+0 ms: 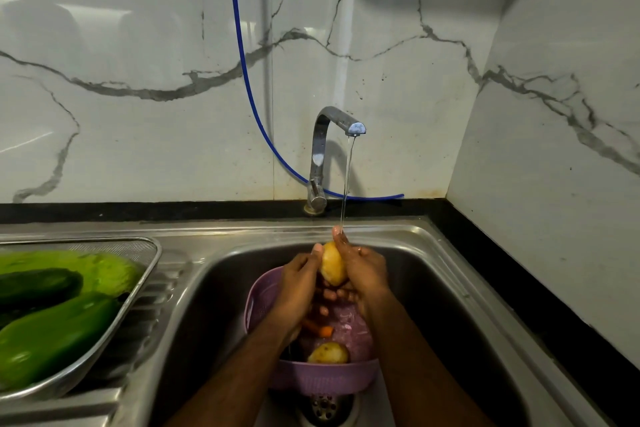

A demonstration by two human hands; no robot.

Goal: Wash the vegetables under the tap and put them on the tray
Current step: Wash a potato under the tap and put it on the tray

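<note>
From the head view, both hands were up over the sink (433,253), cupped around a single potato (333,269). The left hand (298,284) gripped its left side with the thumb lying along the top edge; the right hand (363,274) wrapped the other side, its fingers (341,239) reaching up into the thin stream falling from the tap (334,128). The water landed on those fingertips, just at the top of the potato — so the washing step was in hand, on this one piece.

Beneath the hands sat a purple colander (263,291) in the basin, above the drain (323,407). A second potato (328,354) and a carrot (320,330) lay in it, apparently not yet rinsed, though I could not tell for sure.

To the left, on the draining board, stood the steel tray (152,253), already carrying a dark cucumber (38,284) and large green vegetables (52,336) — those looked done.

The next move, I judged, would be to carry the wet potato leftwards over the sink rim and lay it in the tray's free space, with a firm hold since it was slippery, then go back to the colander.
</note>
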